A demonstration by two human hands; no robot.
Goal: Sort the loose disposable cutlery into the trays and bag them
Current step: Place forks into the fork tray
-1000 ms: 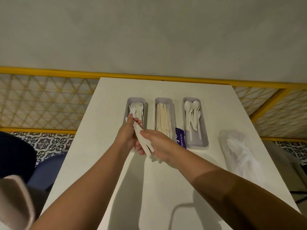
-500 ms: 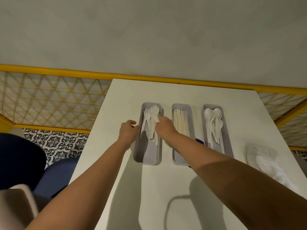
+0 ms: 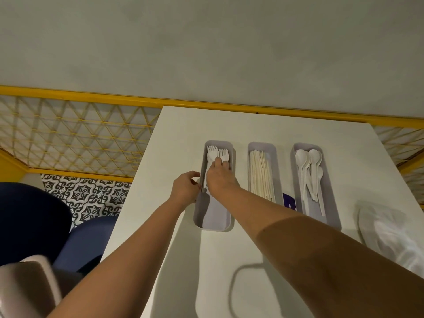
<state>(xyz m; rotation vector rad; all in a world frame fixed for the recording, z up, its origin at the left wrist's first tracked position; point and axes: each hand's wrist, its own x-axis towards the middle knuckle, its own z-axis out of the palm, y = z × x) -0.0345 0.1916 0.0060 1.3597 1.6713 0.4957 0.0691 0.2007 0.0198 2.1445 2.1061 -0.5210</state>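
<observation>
Grey wall [image 3: 206,53] and yellow rail [image 3: 91,98] behind a white surface [image 3: 183,125]; patterned floor tiles [image 3: 91,196] and a blue chair [image 3: 29,216] lie left of it.

The fork tray [image 3: 214,212], a narrow grey trough, serves as reference. White forks [image 3: 214,151] lie in its far half, tines pointing away from the viewer; its near half is bare.

Right of the fork tray stands the knife tray [image 3: 261,145], holding cream knives [image 3: 260,173]. Further right stands the spoon tray [image 3: 330,198], holding white spoons [image 3: 307,161]. A purple item [image 3: 289,201] shows between these two. Well right of the fork tray lies a clear plastic bag [image 3: 394,237].

Right hand [image 3: 221,180]: palm down inside the fork tray, forearm crossing the tray's near-right rim. Its fingers [image 3: 218,162] bend down, tips on the forks just below the tines. The thumb is hidden, so whether they grip or only press cannot be told.

Left hand [image 3: 183,190]: just outside the fork tray's left wall, at mid-length, wrist straight and forearm running back toward the viewer. Its fingers [image 3: 193,175] are loosely curled, their tips against the outer wall, wrapped round nothing.
</observation>
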